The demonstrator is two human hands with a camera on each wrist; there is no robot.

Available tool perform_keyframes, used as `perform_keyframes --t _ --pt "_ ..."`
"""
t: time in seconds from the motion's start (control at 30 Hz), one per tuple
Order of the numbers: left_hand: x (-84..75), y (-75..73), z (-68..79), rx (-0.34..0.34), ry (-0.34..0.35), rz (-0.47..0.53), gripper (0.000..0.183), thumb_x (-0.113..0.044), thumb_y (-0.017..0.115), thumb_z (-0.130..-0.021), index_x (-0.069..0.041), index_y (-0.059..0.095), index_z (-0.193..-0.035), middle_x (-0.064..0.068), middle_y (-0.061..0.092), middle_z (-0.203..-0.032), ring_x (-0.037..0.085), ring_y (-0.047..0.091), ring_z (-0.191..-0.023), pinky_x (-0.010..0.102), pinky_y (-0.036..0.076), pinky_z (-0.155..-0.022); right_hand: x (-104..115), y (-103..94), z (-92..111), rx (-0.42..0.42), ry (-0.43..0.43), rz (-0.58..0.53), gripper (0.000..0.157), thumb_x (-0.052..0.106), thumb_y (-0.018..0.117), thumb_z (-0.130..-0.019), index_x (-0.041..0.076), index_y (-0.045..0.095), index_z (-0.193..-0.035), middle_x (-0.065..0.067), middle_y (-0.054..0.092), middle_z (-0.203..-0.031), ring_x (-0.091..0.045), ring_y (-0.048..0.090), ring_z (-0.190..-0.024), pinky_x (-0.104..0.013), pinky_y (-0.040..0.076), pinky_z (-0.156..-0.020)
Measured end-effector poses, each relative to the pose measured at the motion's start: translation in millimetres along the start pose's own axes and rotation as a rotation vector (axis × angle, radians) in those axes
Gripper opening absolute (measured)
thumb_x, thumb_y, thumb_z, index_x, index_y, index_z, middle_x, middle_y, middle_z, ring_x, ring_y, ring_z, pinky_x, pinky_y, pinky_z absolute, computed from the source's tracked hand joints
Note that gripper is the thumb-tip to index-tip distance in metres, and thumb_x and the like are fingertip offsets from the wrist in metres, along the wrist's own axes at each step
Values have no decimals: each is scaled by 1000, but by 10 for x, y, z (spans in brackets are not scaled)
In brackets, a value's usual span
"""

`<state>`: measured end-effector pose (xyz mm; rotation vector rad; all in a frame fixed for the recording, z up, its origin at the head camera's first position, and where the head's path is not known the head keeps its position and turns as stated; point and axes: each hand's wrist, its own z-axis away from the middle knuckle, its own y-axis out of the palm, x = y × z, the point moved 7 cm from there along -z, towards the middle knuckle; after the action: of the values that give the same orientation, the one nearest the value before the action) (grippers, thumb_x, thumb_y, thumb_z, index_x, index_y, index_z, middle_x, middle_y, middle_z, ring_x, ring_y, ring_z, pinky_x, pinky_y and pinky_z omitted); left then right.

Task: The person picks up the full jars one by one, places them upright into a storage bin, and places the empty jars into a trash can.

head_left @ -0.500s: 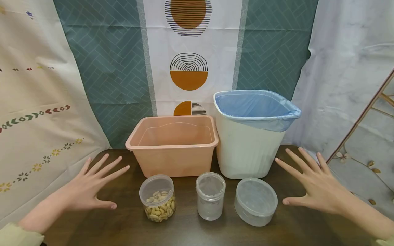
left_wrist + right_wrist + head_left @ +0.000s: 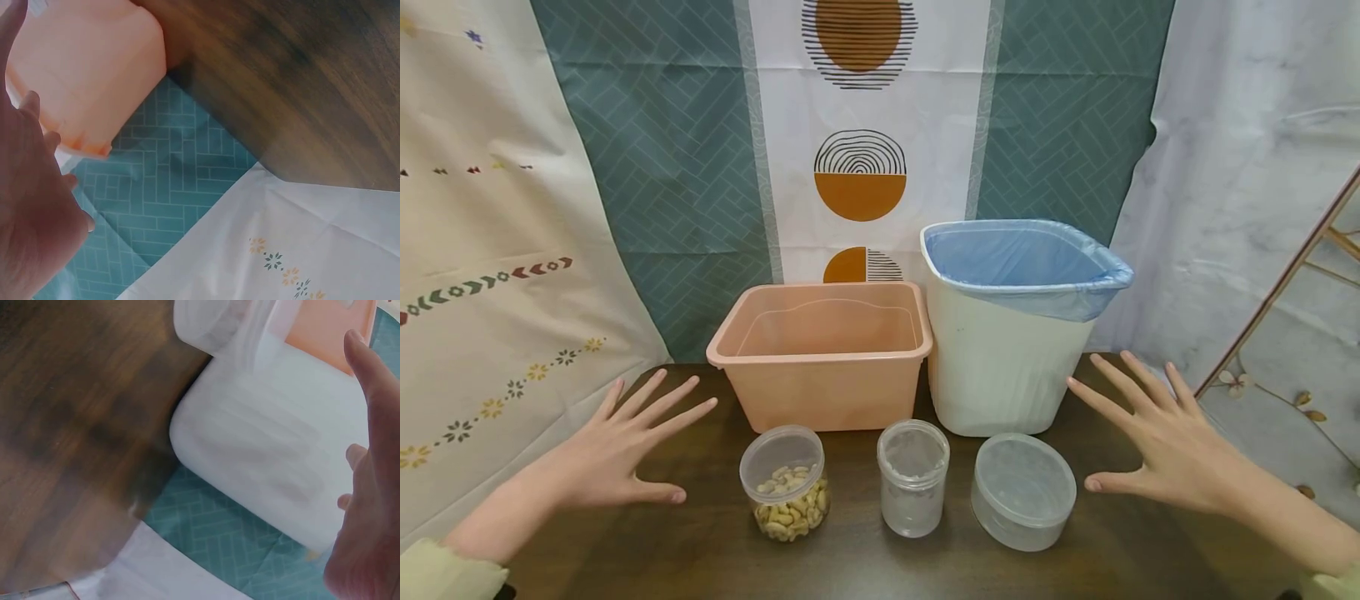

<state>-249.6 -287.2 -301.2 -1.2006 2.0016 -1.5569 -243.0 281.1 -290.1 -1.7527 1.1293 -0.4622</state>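
My left hand (image 2: pixel 613 458) hovers over the left part of the dark table with its fingers spread, holding nothing. Closest to it stands a clear round jar of cashews (image 2: pixel 793 504). On the other side, my right hand (image 2: pixel 1168 446) is likewise spread and holds nothing. Beside its thumb sits a low, round, translucent container (image 2: pixel 1024 492). Between the two lies a taller clear jar (image 2: pixel 913 492) with whitish, unclear contents. In the left wrist view the hand (image 2: pixel 40 187) shows at the left edge; the right wrist view shows the other hand (image 2: pixel 372 487) at the right.
Behind the jars stands a peach plastic tub (image 2: pixel 823 392). Against its right side is a white bin (image 2: pixel 1000 367) with a blue liner bag (image 2: pixel 1015 254) over its rim. Patterned cloths (image 2: pixel 662 167) hang at the back and both sides of the wooden table (image 2: pixel 850 567).
My right hand has shifted slightly up and to the left. My left hand has barely moved, and the containers are where they were.
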Motion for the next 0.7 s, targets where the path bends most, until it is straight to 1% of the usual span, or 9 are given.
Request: perform_keyframes --t 0.13,0.23,0.3,0.4,0.47,0.53,0.57,0.67,0.7 --pt "-4 8 -2 8 -6 13 100 -73 68 -74 -28 32 -155 -3 8 -168 16 -19 -154 50 -26 -115 13 -48 -42 4 0 -11 108 74 73 -68 29 31 -156 -3 14 -167 -27 0 -157 -59 -12 -121" --pt "-14 13 -7 13 -6 22 99 -72 67 -75 -28 31 -156 -3 8 -168 16 -20 -154 50 -27 -115 35 -98 -79 -9 -14 -9 106 71 75 -68 29 32 -155 -5 19 -166 -27 4 -156 -55 -10 -123" --pt "-20 8 -14 14 -6 26 99 -72 67 -75 -27 31 -156 -2 9 -168 17 -19 -154 51 -26 -115 53 -149 -116 -36 -34 -5 104 68 76 -69 29 34 -155 -7 26 -163 -27 9 -155 -50 -7 -125" --pt "-23 -13 -32 12 -9 25 99 -72 67 -76 -28 30 -156 -2 10 -168 18 -18 -154 50 -26 -115 80 -250 -181 -100 -69 6 99 64 78 -69 28 39 -152 -9 37 -157 -28 22 -151 -41 2 -127" --pt "-26 -31 -44 11 -10 23 98 -72 67 -76 -28 31 -156 -2 11 -168 18 -17 -155 49 -26 -116 97 -321 -222 -148 -94 5 94 64 77 -70 27 43 -151 -10 43 -152 -30 30 -146 -34 5 -126" --pt "-30 -46 -55 12 -12 21 98 -71 67 -76 -29 30 -156 -2 11 -168 17 -17 -155 48 -26 -116 106 -385 -258 -188 -114 2 91 66 74 -72 26 45 -149 -10 47 -149 -32 36 -140 -31 9 -125" --pt "-33 -53 -60 13 -12 20 97 -71 67 -76 -29 30 -156 -2 11 -168 17 -17 -155 48 -26 -116 110 -415 -277 -208 -125 -3 89 67 72 -73 25 47 -148 -10 48 -148 -32 39 -137 -31 11 -125" --pt "-44 -63 -84 15 -16 29 96 -70 67 -77 -29 30 -156 -2 12 -168 17 -16 -155 48 -26 -116 97 -500 -324 -253 -133 -17 86 71 68 -75 24 50 -146 -11 51 -145 -35 44 -131 -39 22 -120" --pt "-47 -63 -93 16 -18 33 96 -70 67 -77 -29 30 -156 -2 13 -168 17 -15 -155 48 -26 -116 86 -524 -340 -254 -126 -21 86 70 68 -76 25 50 -146 -10 51 -145 -36 44 -131 -42 25 -118"
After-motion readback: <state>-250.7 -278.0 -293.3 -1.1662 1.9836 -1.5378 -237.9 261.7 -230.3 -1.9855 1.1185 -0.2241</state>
